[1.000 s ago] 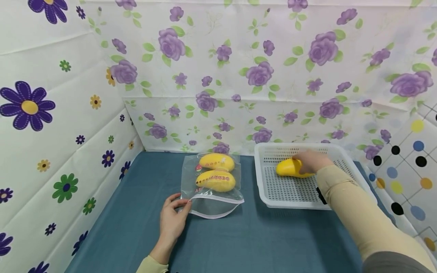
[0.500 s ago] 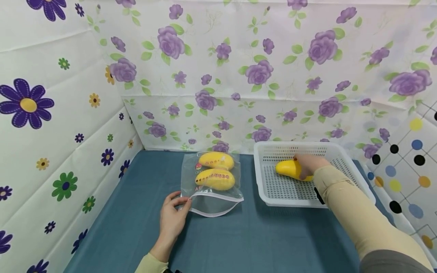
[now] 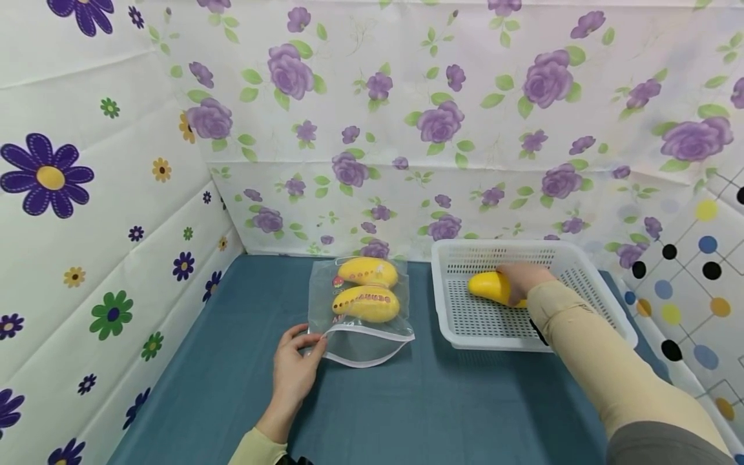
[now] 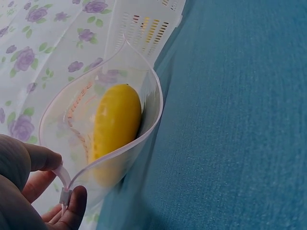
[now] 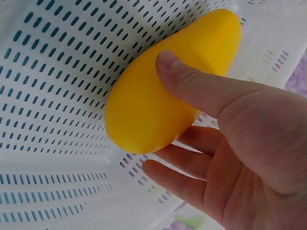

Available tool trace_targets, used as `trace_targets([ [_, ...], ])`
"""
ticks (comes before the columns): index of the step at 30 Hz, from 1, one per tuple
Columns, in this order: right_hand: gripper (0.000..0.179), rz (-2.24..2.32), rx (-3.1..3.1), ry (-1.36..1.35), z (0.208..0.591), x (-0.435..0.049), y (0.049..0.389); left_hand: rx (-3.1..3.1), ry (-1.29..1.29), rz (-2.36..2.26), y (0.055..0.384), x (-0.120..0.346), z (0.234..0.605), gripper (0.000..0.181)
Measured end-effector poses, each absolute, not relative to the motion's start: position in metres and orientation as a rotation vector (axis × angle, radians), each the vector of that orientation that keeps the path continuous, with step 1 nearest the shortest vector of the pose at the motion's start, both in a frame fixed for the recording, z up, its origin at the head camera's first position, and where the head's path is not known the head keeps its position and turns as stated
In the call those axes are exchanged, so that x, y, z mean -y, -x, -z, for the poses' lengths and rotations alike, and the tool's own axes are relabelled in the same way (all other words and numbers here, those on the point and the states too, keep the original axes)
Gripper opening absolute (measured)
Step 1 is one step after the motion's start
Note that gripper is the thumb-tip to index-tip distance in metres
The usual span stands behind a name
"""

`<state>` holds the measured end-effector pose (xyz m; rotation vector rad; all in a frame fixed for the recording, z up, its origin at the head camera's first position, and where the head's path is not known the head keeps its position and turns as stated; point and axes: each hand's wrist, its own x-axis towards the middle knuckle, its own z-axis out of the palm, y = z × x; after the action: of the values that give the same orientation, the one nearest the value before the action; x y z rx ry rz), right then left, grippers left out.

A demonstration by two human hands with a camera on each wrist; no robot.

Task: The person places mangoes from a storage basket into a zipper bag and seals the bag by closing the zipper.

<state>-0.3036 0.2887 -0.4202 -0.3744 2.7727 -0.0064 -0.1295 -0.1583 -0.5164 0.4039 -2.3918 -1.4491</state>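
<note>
A clear slider zip bag [image 3: 321,297] lies flat with its mouth gaping towards me. Inside it sit two yellow mangoes, a far mango [image 3: 367,271] and a near mango [image 3: 366,303]. My left hand [image 3: 296,371] pinches the left corner of the bag's mouth; the left wrist view shows the grey slider [image 4: 65,195] at the thumb. A third, plain yellow mango [image 5: 168,86] lies in the white basket. My right hand [image 3: 523,282] holds it, thumb on top and fingers along its side. In the head view that hand hides the mango's right end.
The perforated white basket [image 3: 443,310] stands at the right, near the back wall. Blue-green cloth [image 3: 407,413] covers the table. Flower-print sheeting [image 3: 389,129] rises behind and at the left, and dotted sheeting [image 3: 692,290] borders the right.
The right hand, blurred at first, has settled round the mango in the basket, with slight shifts. The left hand still holds the bag's corner.
</note>
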Motion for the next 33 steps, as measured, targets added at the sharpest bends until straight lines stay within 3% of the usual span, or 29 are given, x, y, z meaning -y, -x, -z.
trace_targets([
  [33, 0.072, 0.005, -2.75, 0.38, 0.421, -0.296, 0.31, 2.382, -0.442, 1.459, 0.132, 0.16, 0.515, 0.014],
])
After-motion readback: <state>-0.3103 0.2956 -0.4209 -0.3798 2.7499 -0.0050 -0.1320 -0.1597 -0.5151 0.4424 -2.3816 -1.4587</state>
